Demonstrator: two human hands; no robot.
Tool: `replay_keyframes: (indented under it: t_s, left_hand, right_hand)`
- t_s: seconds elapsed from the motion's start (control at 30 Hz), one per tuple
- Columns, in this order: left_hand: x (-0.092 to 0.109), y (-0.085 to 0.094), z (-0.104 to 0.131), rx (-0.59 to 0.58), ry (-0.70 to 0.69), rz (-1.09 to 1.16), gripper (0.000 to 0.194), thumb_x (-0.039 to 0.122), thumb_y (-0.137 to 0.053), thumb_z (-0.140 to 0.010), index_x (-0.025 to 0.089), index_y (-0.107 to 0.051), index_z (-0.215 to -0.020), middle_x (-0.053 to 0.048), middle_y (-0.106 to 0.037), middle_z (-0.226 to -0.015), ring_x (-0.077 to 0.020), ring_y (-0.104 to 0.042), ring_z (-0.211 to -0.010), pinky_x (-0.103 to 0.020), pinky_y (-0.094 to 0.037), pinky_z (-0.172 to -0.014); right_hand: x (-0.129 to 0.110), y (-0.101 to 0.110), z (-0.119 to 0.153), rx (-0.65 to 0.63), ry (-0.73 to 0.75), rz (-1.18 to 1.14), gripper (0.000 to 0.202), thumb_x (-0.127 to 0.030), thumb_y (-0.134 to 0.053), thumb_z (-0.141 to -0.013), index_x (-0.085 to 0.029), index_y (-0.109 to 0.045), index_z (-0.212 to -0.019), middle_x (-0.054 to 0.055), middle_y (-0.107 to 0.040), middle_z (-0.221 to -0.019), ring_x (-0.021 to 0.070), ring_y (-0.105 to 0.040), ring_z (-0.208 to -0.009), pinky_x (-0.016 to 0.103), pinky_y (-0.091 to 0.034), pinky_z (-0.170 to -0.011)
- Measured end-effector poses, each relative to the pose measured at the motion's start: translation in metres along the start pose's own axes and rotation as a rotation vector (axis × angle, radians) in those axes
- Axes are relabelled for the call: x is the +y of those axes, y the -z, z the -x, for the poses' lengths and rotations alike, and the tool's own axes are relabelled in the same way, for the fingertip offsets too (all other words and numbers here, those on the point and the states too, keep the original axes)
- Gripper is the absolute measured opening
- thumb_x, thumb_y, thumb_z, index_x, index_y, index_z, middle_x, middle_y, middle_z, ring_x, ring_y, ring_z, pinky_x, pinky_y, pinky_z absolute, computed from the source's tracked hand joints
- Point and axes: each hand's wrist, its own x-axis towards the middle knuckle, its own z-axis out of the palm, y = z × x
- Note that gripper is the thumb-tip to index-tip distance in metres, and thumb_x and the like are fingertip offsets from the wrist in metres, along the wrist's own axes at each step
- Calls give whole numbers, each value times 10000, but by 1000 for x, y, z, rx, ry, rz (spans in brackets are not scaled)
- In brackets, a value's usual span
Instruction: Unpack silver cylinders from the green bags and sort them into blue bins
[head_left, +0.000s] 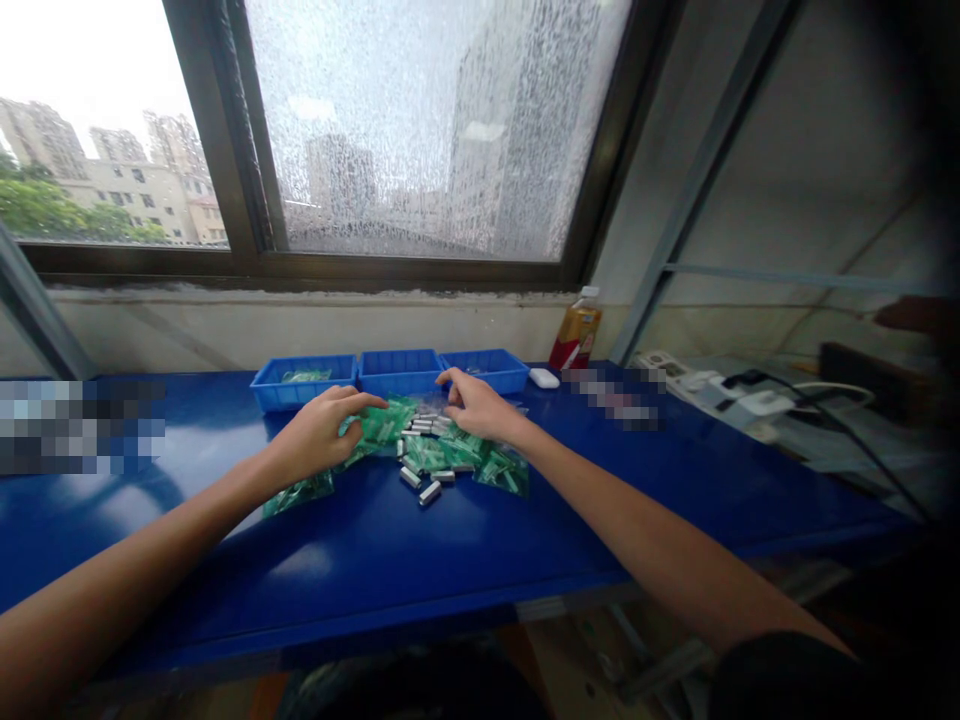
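Note:
Green plastic packets (382, 425) and loose silver metal cylinders (430, 493) lie in a pile on the blue table (337, 560). Over the pile's left side is my left hand (319, 432), its thumb and index finger apart and nothing visible between them. My right hand (480, 408) reaches over the back right of the pile, fingers curled downward; whether its fingertips hold anything is too small to tell. One green packet (502, 470) lies at the right, below my right wrist, and another (300, 492) lies under my left forearm's side.
Three blue trays stand behind the pile: left (304, 398), middle (400, 384) and right (506, 384). The left one holds small greenish items. A white case (544, 378), a bottle (576, 335) and power strips with cables (720, 395) are to the right. A window rises behind.

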Motion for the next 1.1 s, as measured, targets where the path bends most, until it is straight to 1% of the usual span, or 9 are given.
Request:
replay_keyframes:
  t_s: [0.17, 0.3, 0.43, 0.57, 0.67, 0.77, 0.87, 0.97, 1.1]
  left_hand:
    - [15, 8, 1, -108, -88, 213, 373, 52, -376, -623, 210, -681, -769, -32, -634, -811, -191, -553, -824, -322, -413, -791]
    - [23, 3, 1, -120, 143, 479, 239, 241, -426, -795, 178, -655, -821, -39, -644, -782, -181, -566, -742, -299, -424, -700]
    - [23, -4, -1, -84, 321, 750, 352, 423, -400, -847, 145, -603, -772, -35, -592, -711, -150, -523, -648, -260, -403, -601]
    - [23, -6, -1, 17, 306, 728, 247, 391, -531, -791, 154, -561, -857, -2, -547, -701, -120, -492, -620, -220, -378, -556]
    - [24, -5, 2, 166, 199, 486, 193, 347, -522, -800, 170, -559, -866, -23, -567, -770, -137, -514, -688, -238, -406, -611]
    - [25, -5, 5, 186, 3, 234, 142, 270, -484, -819, 188, -599, -834, -48, -573, -847, -156, -526, -776, -272, -422, -706]
    - [27, -4, 5, 174, -100, 167, 167, 208, -460, -815, 200, -624, -839, -57, -562, -890, -174, -523, -858, -304, -418, -779]
    - [28, -3, 4, 100, 8, 221, 163, 253, -511, -780, 199, -641, -862, -58, -581, -909, -211, -518, -900, -355, -394, -825]
    - [26, -3, 2, -43, 336, 607, 358, 421, -376, -852, 169, -630, -842, -57, -615, -842, -204, -549, -817, -331, -408, -735]
  right_hand:
    - [-25, 5, 4, 204, 80, -110, 97, -93, -542, -691, -156, -536, -764, -20, -522, -631, 111, -482, -606, 233, -357, -591]
    - [-50, 7, 15, 287, 336, -50, 97, -85, -522, -706, -177, -508, -682, 10, -543, -709, 141, -482, -725, 267, -374, -689]
    - [-66, -1, 25, 307, 491, 31, 126, -108, -478, -774, -185, -544, -699, 37, -528, -773, 169, -453, -808, 303, -374, -753]
    - [-70, -8, 28, 326, 406, 33, 102, -134, -518, -761, -188, -601, -787, 56, -478, -867, 188, -431, -872, 332, -370, -792]
    - [-70, -7, 25, 301, 233, -134, 94, -237, -577, -754, -168, -621, -801, 50, -479, -849, 181, -450, -863, 333, -370, -803]
    - [-70, -8, 21, 115, 51, -466, 317, -408, -470, -829, -147, -591, -697, 5, -482, -655, 135, -468, -663, 275, -388, -634]
    - [-70, -13, 19, 58, -18, -666, 292, -381, -439, -842, -147, -556, -713, -37, -446, -554, 94, -403, -506, 224, -323, -489]
    - [-70, -16, 21, 175, 53, -539, 139, -277, -505, -802, -155, -570, -818, -60, -429, -527, 81, -378, -464, 216, -312, -483]
    - [-71, -10, 28, 236, 297, -265, 141, -191, -462, -816, -184, -593, -867, -14, -532, -670, 95, -462, -569, 227, -366, -577]
